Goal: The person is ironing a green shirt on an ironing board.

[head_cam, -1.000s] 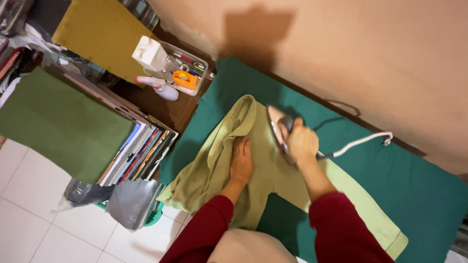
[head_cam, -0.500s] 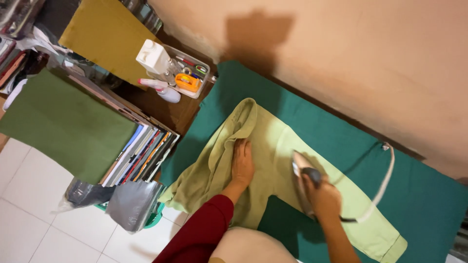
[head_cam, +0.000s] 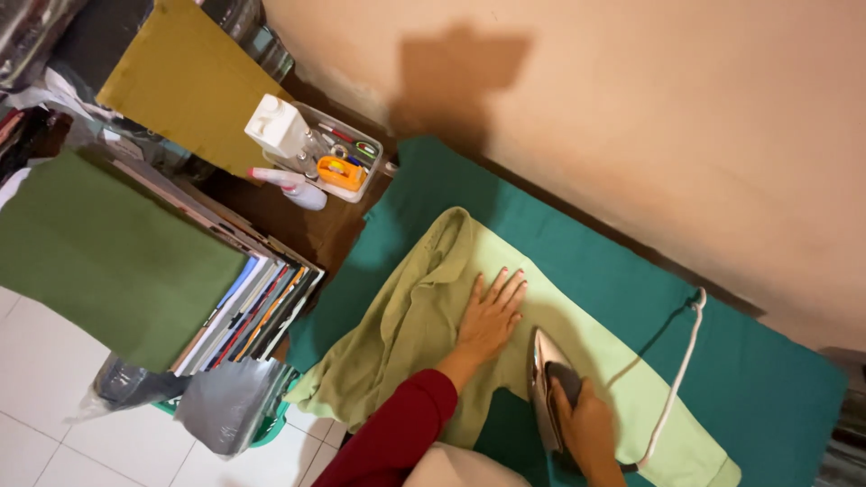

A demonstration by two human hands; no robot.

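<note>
Soft pale-green cotton garment (head_cam: 433, 343) likely creases easily; left hand (head_cam: 488, 316) lies spread flat on it, right hand (head_cam: 586, 424) wraps the heavy-looking steel iron (head_cam: 546, 383) by its handle

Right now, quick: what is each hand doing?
Left hand: open, fingers spread, pressed flat on the light green cotton garment.
Right hand: closed around the handle of the shiny metal clothes iron.

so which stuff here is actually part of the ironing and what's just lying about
In use:
- left hand flat on the light green garment
- right hand gripping the iron
- white cord
- teal cover

Lying about:
- clear tray of small tools
- stacked books
- grey bag
</note>
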